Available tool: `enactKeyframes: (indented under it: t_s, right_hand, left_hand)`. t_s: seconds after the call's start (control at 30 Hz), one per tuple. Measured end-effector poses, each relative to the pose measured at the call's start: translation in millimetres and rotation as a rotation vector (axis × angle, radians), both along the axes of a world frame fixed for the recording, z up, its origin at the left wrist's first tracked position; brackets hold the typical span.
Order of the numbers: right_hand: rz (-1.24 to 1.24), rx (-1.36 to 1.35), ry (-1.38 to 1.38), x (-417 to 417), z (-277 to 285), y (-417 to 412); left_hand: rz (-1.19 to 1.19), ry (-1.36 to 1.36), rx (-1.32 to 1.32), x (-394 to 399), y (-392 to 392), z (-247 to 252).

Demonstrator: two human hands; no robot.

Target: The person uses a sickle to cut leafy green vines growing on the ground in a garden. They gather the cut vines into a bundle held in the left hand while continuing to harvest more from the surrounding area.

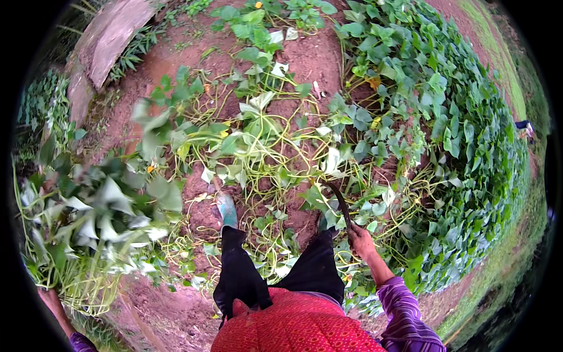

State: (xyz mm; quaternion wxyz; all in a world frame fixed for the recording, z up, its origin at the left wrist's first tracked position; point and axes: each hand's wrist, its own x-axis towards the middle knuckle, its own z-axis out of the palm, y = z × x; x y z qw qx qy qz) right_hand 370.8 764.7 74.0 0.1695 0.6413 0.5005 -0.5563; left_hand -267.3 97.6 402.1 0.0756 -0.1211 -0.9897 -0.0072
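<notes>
My right hand (361, 242) is closed around the handle of a sickle (341, 200), whose dark curved blade points up among the leaves in front of my right foot. At the far left, my left hand (46, 294) grips a large bundle of cut leafy vines (101, 211) by the stems. Its fingers are largely hidden by the stems and the picture's rim. The leaves of this bundle are blurred. Trailing vines (268, 136) with yellow-green stems, which look like sweet potato vines, lie over the reddish soil before me.
Dense, leafy vines (466, 132) cover the bed at right. Tangled stems surround my teal shoe (227, 210). A large pale slab (116, 39) stands at upper left beside bare reddish soil (171, 48). At the far right edge is a small figure, apparently a person (525, 127).
</notes>
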Motion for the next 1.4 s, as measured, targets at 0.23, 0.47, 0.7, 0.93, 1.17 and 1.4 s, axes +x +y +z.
enactKeyframes:
  t_s: [0.23,0.47,0.7,0.93,1.17,1.4]
  right_hand:
    - [0.066,0.097,0.112,-28,-16,-5]
    - [0.349,0.346,0.108,-112,-27,26]
    - [0.963,0.301,0.02,-198,-113,-11]
    - [1.28,0.069,0.008,-140,-94,-77]
    - [1.442,0.046,-0.182,-94,-57,-5]
    - [0.743,0.494,0.348,-190,-84,-13]
  left_hand:
    - [0.086,0.058,-0.334,16,-33,-39]
    - [0.148,-0.067,-0.288,89,52,-156]
    - [0.077,-0.352,0.037,150,35,-242]
    - [0.247,-0.454,0.051,194,66,-244]
    - [0.092,-0.431,-0.11,182,82,-255]
    - [0.013,-0.418,-0.086,176,142,-248]
